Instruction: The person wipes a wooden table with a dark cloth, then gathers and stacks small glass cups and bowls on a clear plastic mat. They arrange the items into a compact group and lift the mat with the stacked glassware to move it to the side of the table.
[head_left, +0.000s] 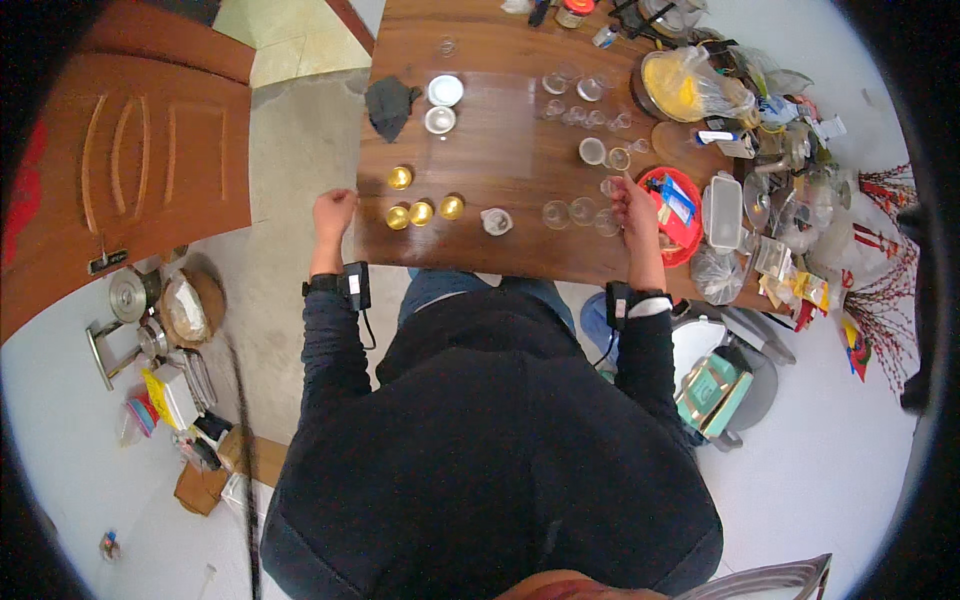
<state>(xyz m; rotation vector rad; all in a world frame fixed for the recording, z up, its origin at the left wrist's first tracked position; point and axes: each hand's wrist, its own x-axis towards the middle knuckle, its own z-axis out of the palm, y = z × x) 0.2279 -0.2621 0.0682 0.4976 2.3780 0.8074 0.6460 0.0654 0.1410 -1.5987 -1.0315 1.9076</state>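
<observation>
My right hand (636, 210) is at the right part of the wooden table (480, 150), its fingertips closed on a small clear glass cup (607, 188). Just left of that hand stand several clear glass vessels (582, 211). Off the table's left edge, my left hand (335, 214) has its fingers curled in, with nothing visible in them. Several gold-coloured cups (421, 213) stand on the table to its right. Between the hands sits a small pale bowl-like vessel (496, 221) with a spout. Farther back are a white bowl (445, 91) and a second white vessel (440, 120).
A red plastic basket (694, 247) holding packets stands right beside my right hand. Beyond it are a lidded plastic container (722, 212) and a bagged yellow item (671, 86). A dark cloth (391, 107) lies at the back left. More small glasses (575, 115) stand at the back right.
</observation>
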